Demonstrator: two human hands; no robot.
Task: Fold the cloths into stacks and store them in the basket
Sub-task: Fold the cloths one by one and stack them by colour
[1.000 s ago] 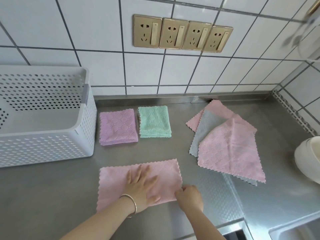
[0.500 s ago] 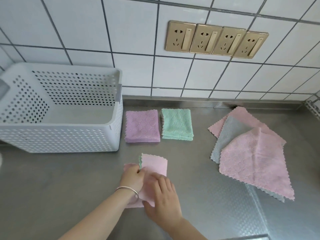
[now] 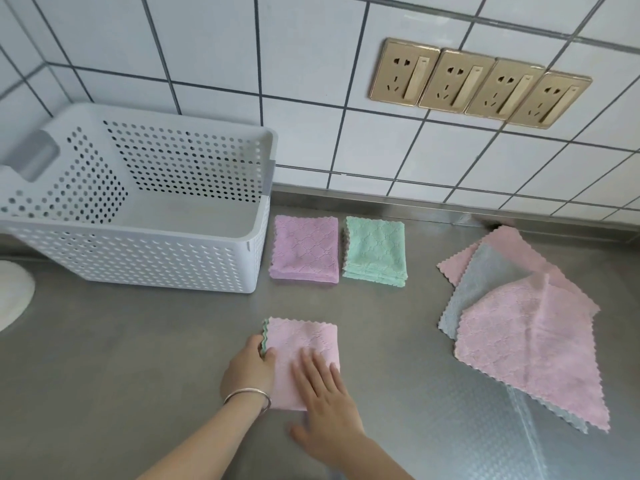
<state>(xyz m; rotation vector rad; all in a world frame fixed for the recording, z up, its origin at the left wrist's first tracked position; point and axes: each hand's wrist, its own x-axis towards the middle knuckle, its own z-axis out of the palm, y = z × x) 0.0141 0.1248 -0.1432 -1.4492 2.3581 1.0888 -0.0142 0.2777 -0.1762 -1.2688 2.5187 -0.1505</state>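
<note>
A folded pink cloth [image 3: 304,355] lay on the steel counter [image 3: 138,358], near its front edge, with a green scalloped edge showing along its left side. The right hand [image 3: 325,407] rested flat on the cloth's lower right part, fingers straight and slightly spread, palm down. The left hand [image 3: 247,368] sat at the cloth's left edge, fingers curled against it with the thumb on top; whether it pinched the layers could not be told. A bangle [image 3: 247,396] circled the left wrist.

Behind the cloth, a folded purple stack [image 3: 304,249] and a folded green stack [image 3: 375,251] lay side by side, just apart, close to the tiled wall. The purple stack sat just beside the white perforated basket [image 3: 138,258], which stood to the left with nothing visible inside.

To the right, well apart from the hands, lay an unfolded pile: a pink cloth [image 3: 530,344] on top of a grey one [image 3: 485,271], over another pink one [image 3: 509,244]. Four gold sockets [image 3: 479,83] were set in the wall above.
</note>
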